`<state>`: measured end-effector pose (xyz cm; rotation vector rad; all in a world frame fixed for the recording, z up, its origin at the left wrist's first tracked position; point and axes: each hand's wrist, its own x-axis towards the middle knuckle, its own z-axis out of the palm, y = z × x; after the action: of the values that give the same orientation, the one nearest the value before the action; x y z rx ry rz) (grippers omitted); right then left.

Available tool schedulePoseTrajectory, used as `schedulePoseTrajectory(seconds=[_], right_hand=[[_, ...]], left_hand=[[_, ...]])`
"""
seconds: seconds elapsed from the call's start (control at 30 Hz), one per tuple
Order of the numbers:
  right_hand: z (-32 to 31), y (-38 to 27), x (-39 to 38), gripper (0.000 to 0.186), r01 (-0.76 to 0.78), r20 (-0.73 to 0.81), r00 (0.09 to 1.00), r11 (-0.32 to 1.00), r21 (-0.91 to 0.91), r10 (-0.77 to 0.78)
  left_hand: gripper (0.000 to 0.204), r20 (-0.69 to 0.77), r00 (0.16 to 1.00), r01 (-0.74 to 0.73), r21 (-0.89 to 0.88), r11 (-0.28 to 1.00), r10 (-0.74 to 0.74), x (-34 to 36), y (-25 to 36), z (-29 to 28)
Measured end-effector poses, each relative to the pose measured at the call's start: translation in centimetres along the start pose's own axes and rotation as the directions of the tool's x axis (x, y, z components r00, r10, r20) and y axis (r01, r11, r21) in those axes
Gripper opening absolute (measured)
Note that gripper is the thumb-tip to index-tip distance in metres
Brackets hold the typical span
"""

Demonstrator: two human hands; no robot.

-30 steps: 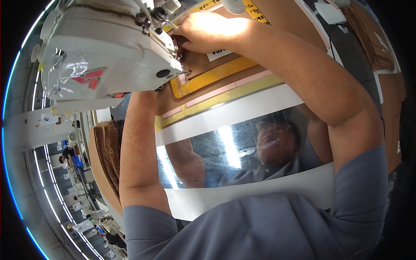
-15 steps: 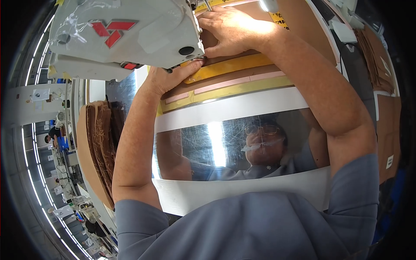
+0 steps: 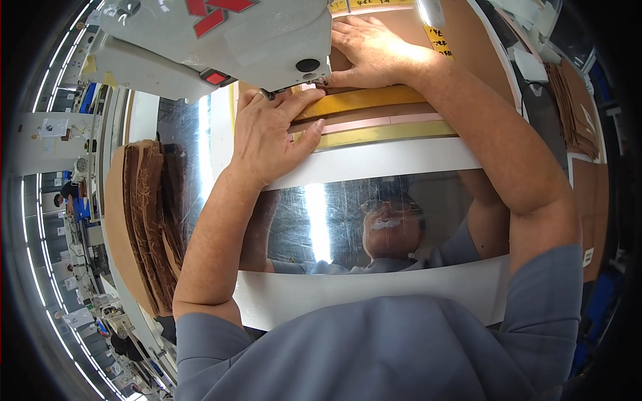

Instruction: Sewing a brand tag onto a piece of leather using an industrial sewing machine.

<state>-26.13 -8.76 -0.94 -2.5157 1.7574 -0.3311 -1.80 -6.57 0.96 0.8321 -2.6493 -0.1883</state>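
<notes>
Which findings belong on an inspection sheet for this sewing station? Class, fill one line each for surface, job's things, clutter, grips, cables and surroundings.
Surface: white table with a shiny metal panel set in it, which mirrors the person.
Job's things: brown piece under yellow and pink guide strips, fed beneath the white sewing machine head.
Clutter: stack of brown cut pieces at the left; more brown pieces at the right.
Grips: left hand flat on the strips, fingers by the needle area; right hand pressing the piece flat behind the machine.
Cables: nothing seen.
Surroundings: rows of other workstations far left, with people at work.
</notes>
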Motion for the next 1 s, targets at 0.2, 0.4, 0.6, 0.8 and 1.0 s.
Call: schedulePoseTrajectory(seconds=[0.2, 0.4, 0.6, 0.8, 1.0], right_hand=[[0.5, 1.1, 0.4, 0.078, 0.014, -0.046, 0.999, 0.999, 0.037, -0.012], [1.4, 0.7, 1.0, 0.062, 0.059, -0.185, 0.981, 0.998, -0.02, -0.062], [1.7, 0.6, 0.9, 0.062, -0.009, -0.223, 0.975, 0.999, -0.051, -0.003], [1.9, 0.9, 0.6, 0.062, 0.004, -0.205, 0.979, 0.998, -0.055, -0.015], [0.9, 0.3, 0.4, 0.061, 0.005, -0.13, 0.991, 0.997, -0.072, -0.015]], left_hand=[[0.041, -0.03, 0.999, -0.042, 0.049, 0.998, 0.043, 0.4, 0.1, 0.3], [0.038, -0.039, 0.995, -0.083, 0.196, 0.977, 0.093, 0.1, 0.1, 0.8], [0.046, -0.094, 0.989, -0.09, 0.209, 0.974, 0.112, 0.0, 1.7, 1.3], [0.064, 0.086, 0.996, 0.012, 0.277, 0.961, -0.037, 0.7, 4.3, 1.4], [0.072, 0.184, 0.975, 0.068, 0.289, 0.955, -0.125, 0.4, 4.7, 1.1]])
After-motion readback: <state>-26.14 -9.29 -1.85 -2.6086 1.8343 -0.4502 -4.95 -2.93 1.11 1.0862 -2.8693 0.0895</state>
